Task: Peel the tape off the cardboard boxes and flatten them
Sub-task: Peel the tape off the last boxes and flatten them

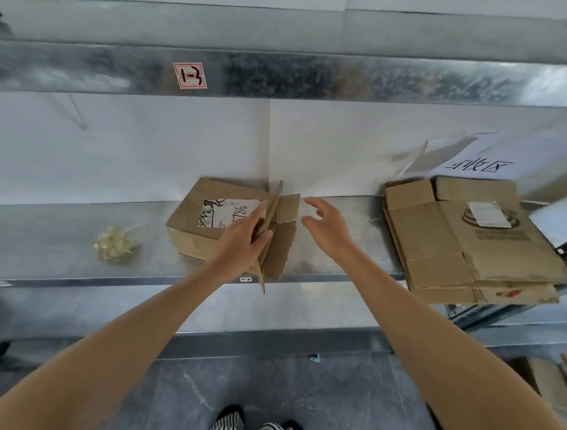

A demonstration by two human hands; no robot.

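A small brown cardboard box (pixel 204 225) with a white label and black handwriting lies on the metal shelf (pixel 66 236), its right-end flaps open. My left hand (pixel 242 245) grips one raised flap (pixel 272 211) that stands on edge. My right hand (pixel 326 226) hovers just right of the box with its fingers spread, touching nothing. A crumpled ball of yellowish peeled tape (pixel 114 244) lies on the shelf to the left of the box.
A stack of flattened cardboard boxes (pixel 474 244) sits at the shelf's right end, overhanging the front edge. A white paper sign (pixel 476 165) with handwriting leans behind it. An upper metal shelf beam (pixel 312 77) runs overhead. More cardboard (pixel 556 382) lies on the floor at lower right.
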